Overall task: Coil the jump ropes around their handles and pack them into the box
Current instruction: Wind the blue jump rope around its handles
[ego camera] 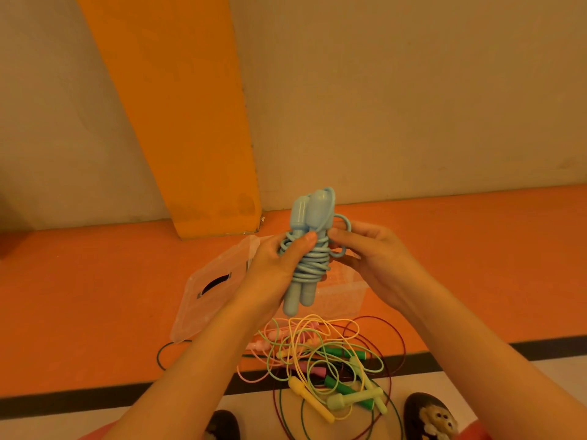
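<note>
Fingers (341, 234) of the right hand (374, 262) pinch a loose loop of the blue jump rope (313, 265) at the coil's right side; the left hand (270, 268) grips the bundle, thumb across the front of the wound cord; both blue handles (298, 296) stand upright side by side, held in the air above the clear plastic box (344, 296); its lid (216, 293) lies just beside it on the orange floor (95, 296); nearer the person, a tangle of loose jump ropes (330, 363), yellow, green, pink and dark red, lies uncoiled.
</note>
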Demonstrator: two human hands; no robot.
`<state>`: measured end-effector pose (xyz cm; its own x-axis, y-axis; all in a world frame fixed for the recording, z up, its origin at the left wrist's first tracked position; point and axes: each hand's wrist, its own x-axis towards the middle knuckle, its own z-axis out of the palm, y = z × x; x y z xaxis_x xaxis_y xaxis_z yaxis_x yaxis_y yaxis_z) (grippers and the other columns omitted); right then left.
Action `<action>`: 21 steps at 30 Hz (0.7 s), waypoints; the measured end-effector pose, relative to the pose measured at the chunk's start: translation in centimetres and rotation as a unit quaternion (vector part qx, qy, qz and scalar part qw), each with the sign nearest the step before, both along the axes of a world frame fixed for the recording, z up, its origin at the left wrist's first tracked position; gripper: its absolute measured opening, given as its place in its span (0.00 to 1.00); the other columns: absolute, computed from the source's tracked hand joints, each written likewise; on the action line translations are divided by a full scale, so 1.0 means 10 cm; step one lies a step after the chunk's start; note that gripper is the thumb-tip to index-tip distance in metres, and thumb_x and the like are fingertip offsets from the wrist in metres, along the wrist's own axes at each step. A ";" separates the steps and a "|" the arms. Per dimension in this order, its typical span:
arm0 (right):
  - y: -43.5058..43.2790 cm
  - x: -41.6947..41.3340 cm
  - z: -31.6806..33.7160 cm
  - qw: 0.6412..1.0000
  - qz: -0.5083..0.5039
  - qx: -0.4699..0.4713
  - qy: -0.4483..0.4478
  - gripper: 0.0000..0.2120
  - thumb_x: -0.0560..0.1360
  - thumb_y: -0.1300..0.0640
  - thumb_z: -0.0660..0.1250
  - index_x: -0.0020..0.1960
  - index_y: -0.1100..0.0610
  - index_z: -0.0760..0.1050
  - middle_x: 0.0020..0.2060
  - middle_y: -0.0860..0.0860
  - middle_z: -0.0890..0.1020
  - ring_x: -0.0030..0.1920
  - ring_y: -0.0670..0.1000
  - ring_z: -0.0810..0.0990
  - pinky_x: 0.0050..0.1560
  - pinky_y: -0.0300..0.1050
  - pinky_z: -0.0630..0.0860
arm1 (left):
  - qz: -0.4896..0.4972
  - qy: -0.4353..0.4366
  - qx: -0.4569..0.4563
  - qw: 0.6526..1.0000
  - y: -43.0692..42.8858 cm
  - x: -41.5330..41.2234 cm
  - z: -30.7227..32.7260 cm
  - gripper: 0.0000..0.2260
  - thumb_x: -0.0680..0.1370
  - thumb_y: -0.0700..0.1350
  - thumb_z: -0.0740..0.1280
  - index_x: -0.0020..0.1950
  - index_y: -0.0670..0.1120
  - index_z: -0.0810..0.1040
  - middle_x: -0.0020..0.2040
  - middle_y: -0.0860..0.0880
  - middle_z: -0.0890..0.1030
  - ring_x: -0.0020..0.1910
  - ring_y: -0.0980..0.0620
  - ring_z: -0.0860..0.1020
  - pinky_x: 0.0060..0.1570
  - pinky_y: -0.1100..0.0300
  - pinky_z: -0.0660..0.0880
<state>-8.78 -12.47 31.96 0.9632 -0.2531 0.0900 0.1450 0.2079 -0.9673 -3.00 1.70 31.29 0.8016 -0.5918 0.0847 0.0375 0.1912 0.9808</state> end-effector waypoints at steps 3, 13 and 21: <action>-0.01 -0.01 0.01 1.000 0.014 -0.004 0.001 0.09 0.67 0.58 0.69 0.46 0.60 0.80 0.40 0.53 0.80 0.42 0.47 0.77 0.44 0.41 0.74 | -0.005 -0.016 0.004 1.000 0.01 0.00 0.01 0.13 0.69 0.50 0.66 0.47 0.43 0.79 0.38 0.45 0.83 0.34 0.49 0.81 0.34 0.57 0.79; 0.08 0.05 0.00 0.992 -0.044 -0.118 0.007 0.30 0.63 0.45 0.66 0.45 0.74 0.71 0.39 0.56 0.73 0.41 0.52 0.68 0.43 0.54 0.64 | 0.034 -0.048 0.010 0.998 -0.03 -0.02 -0.06 0.08 0.71 0.50 0.70 0.46 0.48 0.80 0.39 0.48 0.83 0.37 0.50 0.82 0.37 0.58 0.78; 0.12 0.09 -0.05 0.994 -0.060 -0.088 -0.026 0.18 0.66 0.51 0.65 0.43 0.67 0.75 0.39 0.57 0.74 0.42 0.54 0.69 0.42 0.54 0.67 | 0.048 0.002 -0.019 0.999 -0.06 -0.03 -0.06 0.14 0.72 0.55 0.68 0.48 0.45 0.79 0.39 0.45 0.84 0.34 0.48 0.81 0.35 0.57 0.78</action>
<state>-7.88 -11.29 31.46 0.9200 -0.3418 0.1919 0.2095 0.0151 -0.9777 -3.33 1.12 30.74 0.8547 -0.5090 0.1017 0.0221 0.2314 0.9726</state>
